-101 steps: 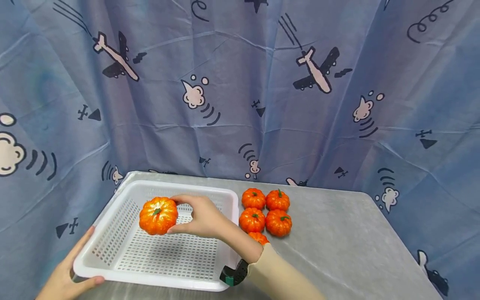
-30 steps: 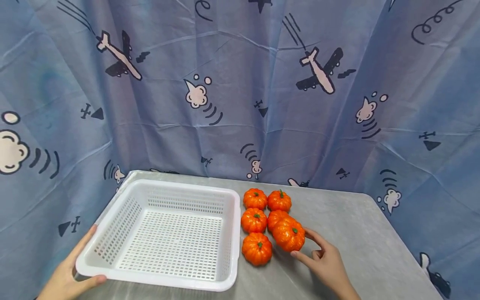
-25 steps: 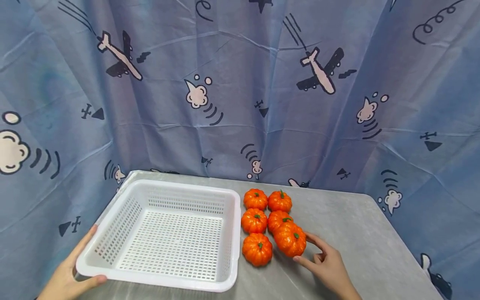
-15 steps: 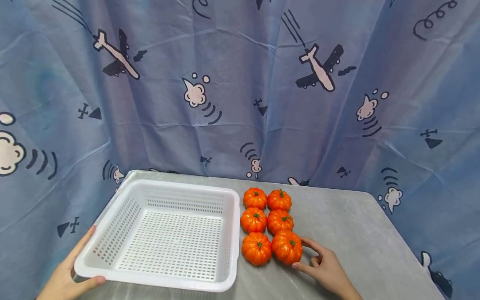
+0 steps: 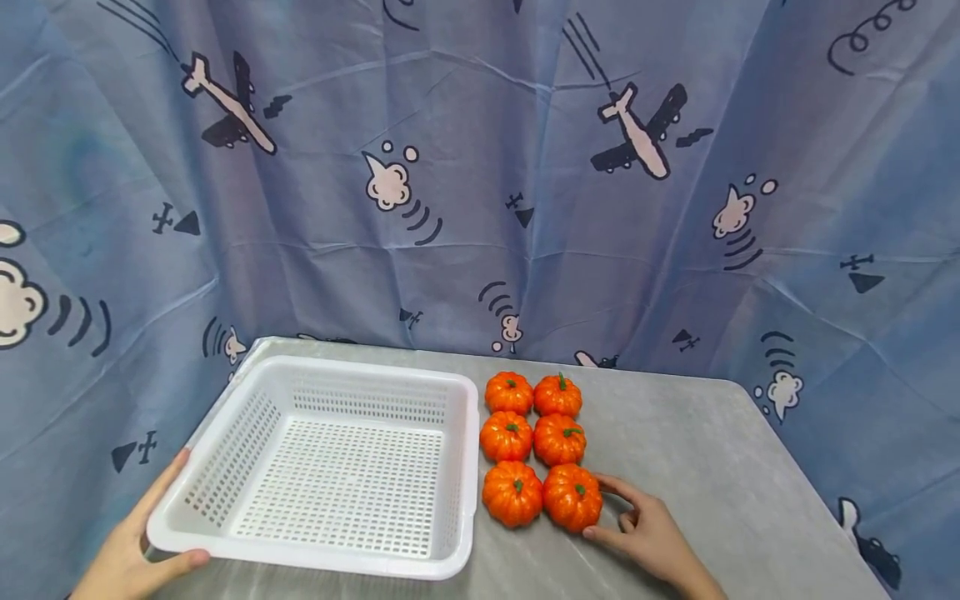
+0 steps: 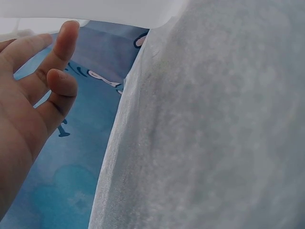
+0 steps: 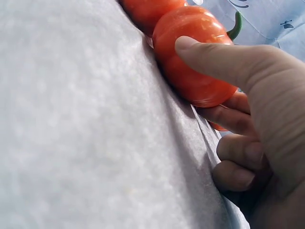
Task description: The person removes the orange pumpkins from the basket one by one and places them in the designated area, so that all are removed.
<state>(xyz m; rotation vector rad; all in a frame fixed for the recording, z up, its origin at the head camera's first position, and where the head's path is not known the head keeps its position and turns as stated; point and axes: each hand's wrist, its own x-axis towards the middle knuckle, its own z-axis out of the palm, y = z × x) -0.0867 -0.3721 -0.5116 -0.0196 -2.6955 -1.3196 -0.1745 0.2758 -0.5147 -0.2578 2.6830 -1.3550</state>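
Note:
In the head view, several small orange pumpkins with green stems stand in two columns on the table. My right hand (image 5: 647, 533) holds the nearest right pumpkin (image 5: 572, 498) between thumb and fingers. In the right wrist view, the thumb lies on one side of that pumpkin (image 7: 190, 71), with fingers partly hidden beneath it. It sits beside the nearest left pumpkin (image 5: 512, 494). My left hand (image 5: 131, 554) grips the front left corner of a white perforated plastic basket (image 5: 315, 557), which has nothing in it. The left wrist view shows fingers (image 6: 66, 40) bent below the basket's rim.
A grey-covered table (image 5: 697, 467) extends to the right of the pumpkins. Behind it hangs a blue curtain (image 5: 465, 208) printed with planes. The left edge of the table lies close along the basket.
Earlier my right hand held a pumpkin over the basket. It carried it right, past the other pumpkins, and lowered it to the front of the right column. My left hand stayed at the basket.

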